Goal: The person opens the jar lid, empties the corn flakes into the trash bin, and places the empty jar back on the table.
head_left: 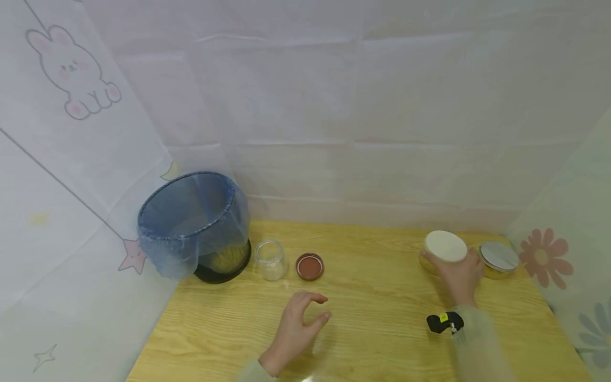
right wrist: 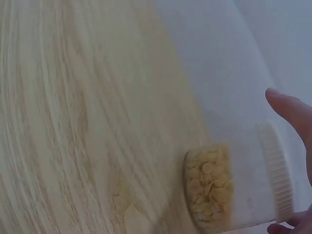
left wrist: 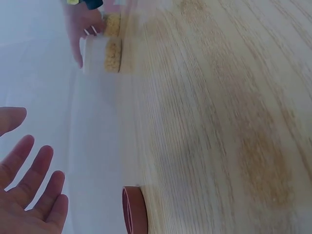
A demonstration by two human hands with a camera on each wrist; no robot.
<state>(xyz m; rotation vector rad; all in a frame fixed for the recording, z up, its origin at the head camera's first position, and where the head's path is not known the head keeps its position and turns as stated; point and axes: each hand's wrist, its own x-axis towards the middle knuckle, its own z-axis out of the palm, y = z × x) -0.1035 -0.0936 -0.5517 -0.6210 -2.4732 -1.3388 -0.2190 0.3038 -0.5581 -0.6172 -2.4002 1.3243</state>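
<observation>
My right hand (head_left: 460, 276) spreads around a clear jar with a white ribbed lid (head_left: 446, 245). In the right wrist view, small yellow pieces (right wrist: 209, 187) fill the jar's lower part, and the thumb (right wrist: 287, 107) stands apart from the lid; whether the other fingers touch it, I cannot tell. Close on the right stands a silver-lidded jar (head_left: 498, 257) with yellowish contents. My left hand (head_left: 297, 331) hovers over the front of the table, fingers loosely curved, holding nothing. Beyond it are a reddish-brown lid (head_left: 310, 267), lying inside up, and an open clear jar (head_left: 270, 260).
A round bin lined with a blue bag (head_left: 193, 233) stands at the table's back left. White printed sheets (head_left: 296, 95) hang behind and at both sides. The wooden table (head_left: 377, 302) runs between the hands.
</observation>
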